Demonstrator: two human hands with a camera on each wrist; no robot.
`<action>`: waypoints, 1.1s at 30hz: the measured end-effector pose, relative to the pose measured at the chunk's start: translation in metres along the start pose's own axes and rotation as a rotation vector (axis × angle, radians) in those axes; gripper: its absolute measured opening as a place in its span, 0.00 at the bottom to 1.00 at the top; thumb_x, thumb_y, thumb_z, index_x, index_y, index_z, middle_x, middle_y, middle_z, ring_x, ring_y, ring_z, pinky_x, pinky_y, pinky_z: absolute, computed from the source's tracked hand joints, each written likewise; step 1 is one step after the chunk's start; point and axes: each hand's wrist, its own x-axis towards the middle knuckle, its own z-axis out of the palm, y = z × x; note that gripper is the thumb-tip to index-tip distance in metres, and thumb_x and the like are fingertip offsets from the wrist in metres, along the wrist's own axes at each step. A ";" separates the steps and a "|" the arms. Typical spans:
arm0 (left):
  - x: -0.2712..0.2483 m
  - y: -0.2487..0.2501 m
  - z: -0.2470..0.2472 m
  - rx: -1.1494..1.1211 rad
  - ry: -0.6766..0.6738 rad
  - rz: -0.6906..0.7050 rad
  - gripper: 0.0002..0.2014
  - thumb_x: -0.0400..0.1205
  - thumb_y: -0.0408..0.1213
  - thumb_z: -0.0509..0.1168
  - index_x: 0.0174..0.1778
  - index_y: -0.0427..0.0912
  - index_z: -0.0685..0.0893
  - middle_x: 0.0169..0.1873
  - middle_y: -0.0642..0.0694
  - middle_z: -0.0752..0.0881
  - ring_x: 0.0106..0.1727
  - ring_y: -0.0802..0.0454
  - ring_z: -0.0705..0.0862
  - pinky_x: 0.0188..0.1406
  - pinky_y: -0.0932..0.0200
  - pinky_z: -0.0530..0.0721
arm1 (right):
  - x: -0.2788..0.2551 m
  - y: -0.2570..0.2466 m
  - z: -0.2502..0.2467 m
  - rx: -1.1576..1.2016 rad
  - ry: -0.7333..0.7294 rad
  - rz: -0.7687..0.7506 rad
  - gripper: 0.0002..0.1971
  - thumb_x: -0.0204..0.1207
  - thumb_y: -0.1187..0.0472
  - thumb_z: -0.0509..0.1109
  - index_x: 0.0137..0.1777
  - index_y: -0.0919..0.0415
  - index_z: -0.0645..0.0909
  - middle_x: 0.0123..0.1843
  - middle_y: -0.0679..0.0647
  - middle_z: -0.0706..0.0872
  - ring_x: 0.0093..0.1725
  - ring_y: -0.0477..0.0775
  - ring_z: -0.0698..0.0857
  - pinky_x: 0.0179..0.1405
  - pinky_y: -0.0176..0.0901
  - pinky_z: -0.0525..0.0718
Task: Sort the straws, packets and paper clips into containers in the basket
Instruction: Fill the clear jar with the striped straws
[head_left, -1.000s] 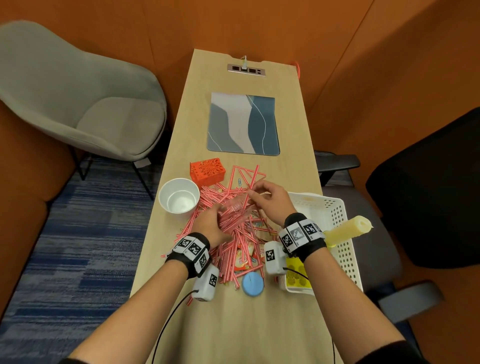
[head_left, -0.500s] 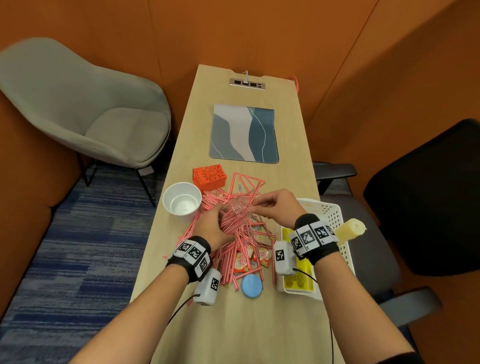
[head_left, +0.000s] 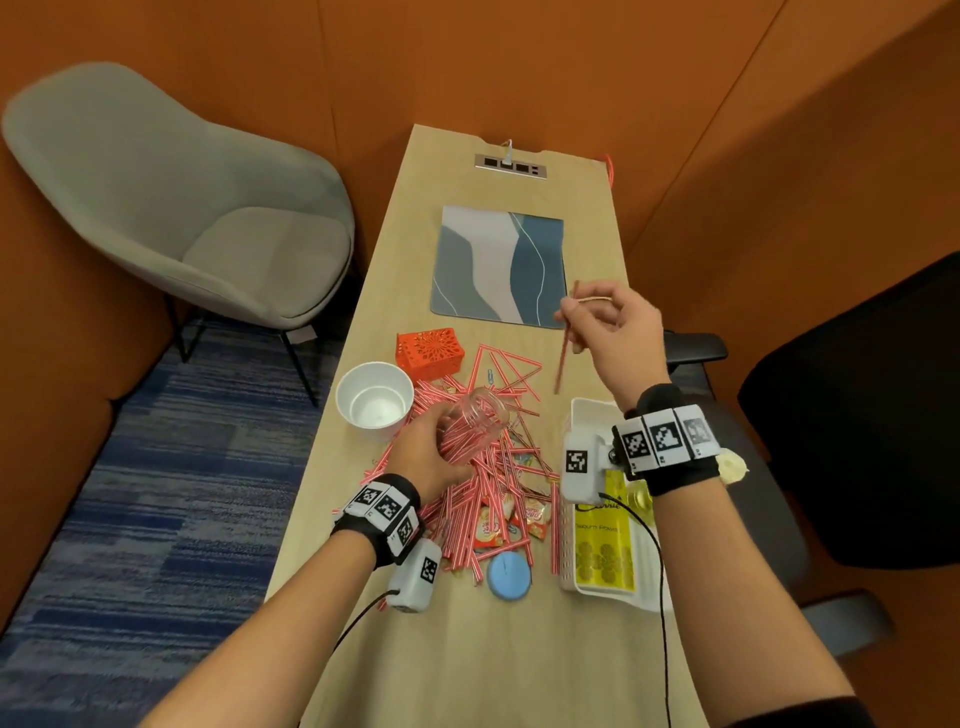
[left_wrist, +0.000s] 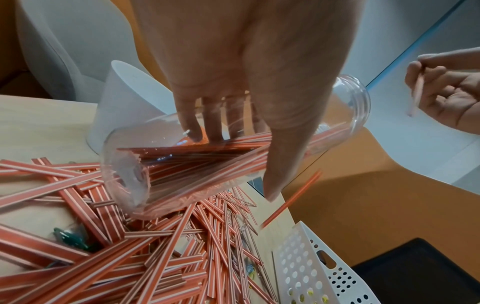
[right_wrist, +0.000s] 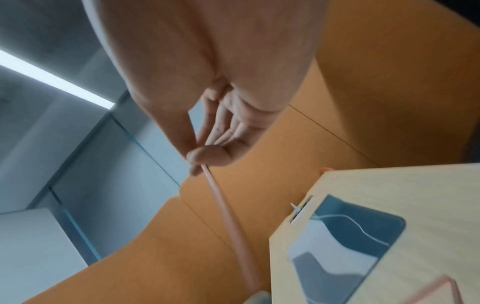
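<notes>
Head view: left hand (head_left: 426, 457) grips clear jar (head_left: 475, 428) w/ straws inside, right hand (head_left: 613, 332) pinches one straw (head_left: 563, 353) up high.

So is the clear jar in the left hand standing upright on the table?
No: the left hand holds the clear jar tilted on its side over the straw pile, with straws already inside it.

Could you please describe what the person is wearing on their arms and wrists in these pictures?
Both forearms are bare. The left wrist and the right wrist each carry a black band set with white tiles printed with black square markers. A rounded white camera box, also bearing a marker, hangs under the left band, and another under the right. A thin black cable trails from each box. Dark sleeve edges show near the elbows.
</notes>
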 end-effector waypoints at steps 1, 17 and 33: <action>0.001 -0.002 0.000 -0.010 0.001 -0.006 0.42 0.64 0.35 0.87 0.74 0.46 0.76 0.54 0.53 0.81 0.55 0.52 0.82 0.51 0.64 0.76 | 0.000 0.004 0.005 0.068 0.031 0.019 0.09 0.80 0.67 0.72 0.57 0.66 0.79 0.42 0.64 0.91 0.34 0.51 0.86 0.36 0.40 0.86; 0.022 -0.003 -0.046 -0.273 0.209 0.033 0.33 0.65 0.37 0.87 0.62 0.47 0.79 0.50 0.57 0.85 0.51 0.67 0.82 0.44 0.81 0.76 | -0.013 0.145 0.076 -0.672 -0.268 0.433 0.26 0.73 0.43 0.76 0.66 0.56 0.79 0.57 0.53 0.86 0.55 0.53 0.86 0.61 0.56 0.86; 0.026 -0.013 -0.095 -0.294 0.301 0.096 0.35 0.64 0.39 0.88 0.65 0.49 0.79 0.56 0.57 0.87 0.60 0.68 0.84 0.61 0.71 0.79 | 0.016 0.185 0.164 -1.404 -0.704 -0.039 0.33 0.72 0.61 0.76 0.76 0.60 0.69 0.65 0.59 0.82 0.62 0.61 0.82 0.59 0.54 0.83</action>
